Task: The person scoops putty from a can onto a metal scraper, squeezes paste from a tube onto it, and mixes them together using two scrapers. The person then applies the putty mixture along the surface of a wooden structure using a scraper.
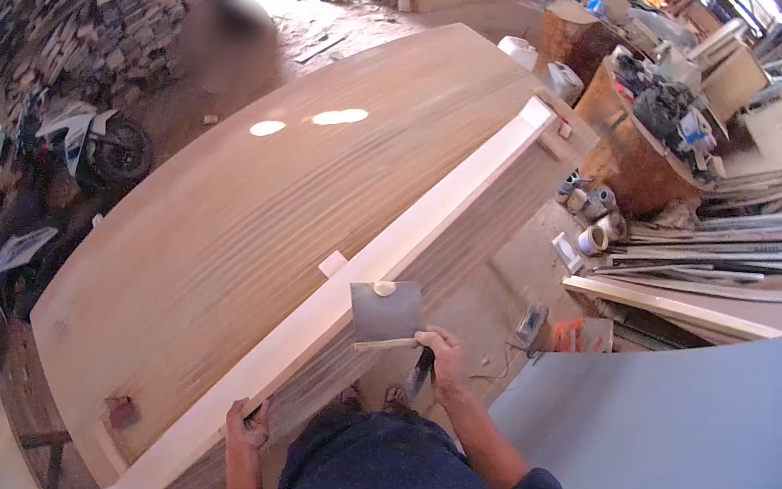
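A long pale wooden beam (376, 263) lies diagonally along a wide curved wooden panel (217, 188). Near the beam's lower end, my left hand (247, 425) is closed at its edge, with something dark and small at the fingers that I cannot make out. My right hand (442, 362) grips a square grey putty board (388, 315) by its near corner. On the board's far edge sits a cream dab of filler (384, 288), and a light strip runs along its near edge. A black-handled tool (422, 366) shows just below the right fingers; whether they hold it is unclear.
A small wood block (333, 263) rests against the beam. Cans (594, 237), an orange-marked box (584, 335) and stacked lengths (735, 245) lie to the right. A pale blue sheet (653, 456) is at lower right. A blurred person (229, 43) is beyond the panel, near a motorcycle (98, 140).
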`<control>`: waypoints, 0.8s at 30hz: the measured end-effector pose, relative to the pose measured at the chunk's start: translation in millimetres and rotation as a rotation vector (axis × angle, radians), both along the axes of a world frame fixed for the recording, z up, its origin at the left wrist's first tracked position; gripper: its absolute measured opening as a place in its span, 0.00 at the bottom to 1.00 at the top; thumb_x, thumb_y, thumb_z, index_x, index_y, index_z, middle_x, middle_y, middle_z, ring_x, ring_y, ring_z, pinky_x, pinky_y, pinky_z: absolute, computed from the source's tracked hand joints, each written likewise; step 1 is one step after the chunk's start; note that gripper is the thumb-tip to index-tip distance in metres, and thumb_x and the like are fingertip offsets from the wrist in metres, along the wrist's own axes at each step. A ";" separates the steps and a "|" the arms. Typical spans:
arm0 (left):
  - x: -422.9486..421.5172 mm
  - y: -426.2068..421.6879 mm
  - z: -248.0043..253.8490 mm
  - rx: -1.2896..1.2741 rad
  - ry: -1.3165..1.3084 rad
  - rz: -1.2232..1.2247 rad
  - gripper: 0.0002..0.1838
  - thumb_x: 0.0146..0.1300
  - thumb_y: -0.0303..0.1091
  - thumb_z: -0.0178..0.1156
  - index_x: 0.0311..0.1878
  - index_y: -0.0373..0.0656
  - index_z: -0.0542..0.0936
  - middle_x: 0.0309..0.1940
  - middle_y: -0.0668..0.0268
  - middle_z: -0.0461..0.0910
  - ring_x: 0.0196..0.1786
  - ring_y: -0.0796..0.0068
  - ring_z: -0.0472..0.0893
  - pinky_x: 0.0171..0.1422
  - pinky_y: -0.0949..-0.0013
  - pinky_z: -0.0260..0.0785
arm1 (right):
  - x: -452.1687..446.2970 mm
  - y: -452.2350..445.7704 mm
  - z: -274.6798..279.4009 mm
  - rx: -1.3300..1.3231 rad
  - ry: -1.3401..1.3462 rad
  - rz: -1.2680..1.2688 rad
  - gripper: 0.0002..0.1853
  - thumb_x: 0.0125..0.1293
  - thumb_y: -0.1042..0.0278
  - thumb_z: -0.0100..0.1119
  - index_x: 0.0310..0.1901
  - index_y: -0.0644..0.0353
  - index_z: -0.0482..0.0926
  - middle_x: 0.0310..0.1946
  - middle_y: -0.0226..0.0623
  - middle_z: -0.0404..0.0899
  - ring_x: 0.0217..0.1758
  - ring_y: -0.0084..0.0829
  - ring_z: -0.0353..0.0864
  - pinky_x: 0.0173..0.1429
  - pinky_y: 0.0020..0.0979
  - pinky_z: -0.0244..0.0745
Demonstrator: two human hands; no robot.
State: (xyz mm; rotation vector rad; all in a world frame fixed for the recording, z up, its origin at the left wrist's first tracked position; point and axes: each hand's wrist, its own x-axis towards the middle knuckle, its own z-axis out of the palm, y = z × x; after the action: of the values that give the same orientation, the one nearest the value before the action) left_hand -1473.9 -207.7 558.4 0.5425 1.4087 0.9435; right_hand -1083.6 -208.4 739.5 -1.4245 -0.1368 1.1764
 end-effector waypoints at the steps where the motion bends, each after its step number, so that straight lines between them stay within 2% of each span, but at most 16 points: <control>1: 9.0 5.1 19.1 0.050 0.174 -0.121 0.14 0.65 0.36 0.59 0.42 0.32 0.76 0.44 0.49 0.80 0.44 0.56 0.83 0.54 0.61 0.81 | -1.9 3.1 1.2 -0.021 -0.024 -0.013 0.06 0.57 0.67 0.64 0.33 0.58 0.81 0.27 0.23 0.75 0.32 0.20 0.73 0.40 0.25 0.67; 3: 37.3 10.1 93.4 0.156 0.873 -0.544 0.14 0.65 0.38 0.59 0.40 0.34 0.77 0.44 0.49 0.80 0.44 0.56 0.83 0.55 0.60 0.81 | 3.5 -4.1 -32.8 0.025 -0.252 0.066 0.05 0.57 0.67 0.63 0.34 0.57 0.81 0.28 0.23 0.74 0.33 0.20 0.72 0.41 0.25 0.66; 5: 23.9 2.1 59.7 0.184 0.912 -0.505 0.14 0.61 0.36 0.64 0.43 0.35 0.75 0.45 0.50 0.80 0.45 0.58 0.82 0.53 0.58 0.81 | 5.9 -4.6 -43.9 0.027 -0.231 0.101 0.04 0.58 0.68 0.62 0.34 0.57 0.80 0.29 0.23 0.74 0.35 0.20 0.71 0.42 0.25 0.65; 6: 20.9 2.0 48.2 0.179 0.844 -0.446 0.15 0.61 0.36 0.64 0.45 0.36 0.75 0.46 0.50 0.79 0.46 0.58 0.82 0.53 0.58 0.81 | 7.0 -0.8 -38.7 -0.008 -0.111 0.073 0.03 0.59 0.69 0.60 0.34 0.56 0.80 0.30 0.24 0.73 0.36 0.20 0.71 0.43 0.25 0.65; 9: 25.7 8.6 44.6 0.091 0.574 -0.302 0.18 0.62 0.37 0.63 0.49 0.37 0.72 0.49 0.51 0.77 0.48 0.58 0.81 0.54 0.58 0.80 | 10.0 8.9 -41.9 -0.004 -0.044 0.034 0.02 0.60 0.71 0.58 0.34 0.55 0.79 0.30 0.23 0.72 0.37 0.20 0.71 0.44 0.25 0.65; 11: 24.9 9.6 49.2 0.063 0.458 -0.267 0.20 0.62 0.38 0.63 0.52 0.39 0.71 0.50 0.51 0.76 0.49 0.58 0.81 0.54 0.57 0.79 | 14.1 10.6 -37.8 0.071 -0.039 0.152 0.01 0.61 0.71 0.58 0.34 0.55 0.78 0.29 0.22 0.72 0.37 0.19 0.71 0.44 0.25 0.66; 13: 21.4 2.6 56.1 0.093 0.400 -0.249 0.22 0.62 0.38 0.62 0.55 0.40 0.69 0.52 0.52 0.74 0.50 0.57 0.80 0.54 0.57 0.79 | 26.7 8.4 -65.0 0.131 -0.173 0.130 0.01 0.63 0.70 0.57 0.33 0.53 0.77 0.29 0.23 0.72 0.34 0.20 0.72 0.42 0.24 0.67; 15: 26.3 -4.5 53.2 0.078 0.290 -0.141 0.24 0.63 0.39 0.62 0.58 0.41 0.68 0.53 0.52 0.73 0.52 0.57 0.79 0.55 0.56 0.78 | 50.0 6.2 -87.7 0.129 -0.032 0.147 0.02 0.65 0.68 0.56 0.35 0.52 0.76 0.29 0.25 0.73 0.32 0.21 0.73 0.40 0.25 0.69; 16: 30.1 -5.3 49.2 -0.082 0.074 0.043 0.25 0.63 0.39 0.62 0.60 0.42 0.67 0.54 0.52 0.72 0.52 0.57 0.79 0.55 0.56 0.78 | 54.4 3.5 -87.0 0.078 -0.022 0.196 0.04 0.66 0.65 0.56 0.37 0.53 0.77 0.29 0.26 0.74 0.32 0.22 0.74 0.40 0.25 0.70; 18: 38.1 9.5 35.5 -0.446 -0.495 0.529 0.33 0.58 0.52 0.63 0.62 0.47 0.67 0.55 0.53 0.73 0.51 0.54 0.79 0.53 0.52 0.77 | 42.5 16.6 -67.9 -0.010 -0.057 0.229 0.08 0.66 0.61 0.57 0.38 0.55 0.77 0.29 0.27 0.72 0.32 0.23 0.73 0.39 0.26 0.69; 20: 38.2 9.9 48.1 -0.457 -0.525 0.564 0.32 0.59 0.51 0.62 0.62 0.47 0.67 0.55 0.52 0.74 0.52 0.54 0.79 0.53 0.52 0.76 | 25.5 24.8 -44.4 -0.079 -0.142 0.189 0.13 0.65 0.55 0.58 0.37 0.57 0.75 0.30 0.27 0.68 0.32 0.24 0.68 0.38 0.26 0.66; 23: 43.2 16.0 75.4 -0.468 -0.534 0.557 0.32 0.60 0.52 0.61 0.63 0.47 0.67 0.56 0.52 0.75 0.54 0.52 0.79 0.56 0.52 0.76 | 30.6 30.0 -33.0 -0.063 -0.112 0.239 0.16 0.68 0.57 0.55 0.46 0.62 0.77 0.35 0.34 0.79 0.36 0.30 0.79 0.45 0.31 0.76; 24: 42.0 14.2 78.8 -0.465 -0.532 0.555 0.32 0.60 0.52 0.61 0.63 0.47 0.67 0.56 0.53 0.75 0.55 0.52 0.79 0.57 0.52 0.75 | 22.4 33.5 -18.5 -0.055 -0.037 0.256 0.16 0.68 0.57 0.55 0.47 0.62 0.76 0.38 0.36 0.80 0.40 0.31 0.80 0.48 0.32 0.76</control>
State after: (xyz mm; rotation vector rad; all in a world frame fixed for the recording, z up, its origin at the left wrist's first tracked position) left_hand -1431.9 -193.4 637.3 -0.4487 1.2369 1.0432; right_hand -1061.1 -174.9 721.0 -1.5091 -0.3225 1.3716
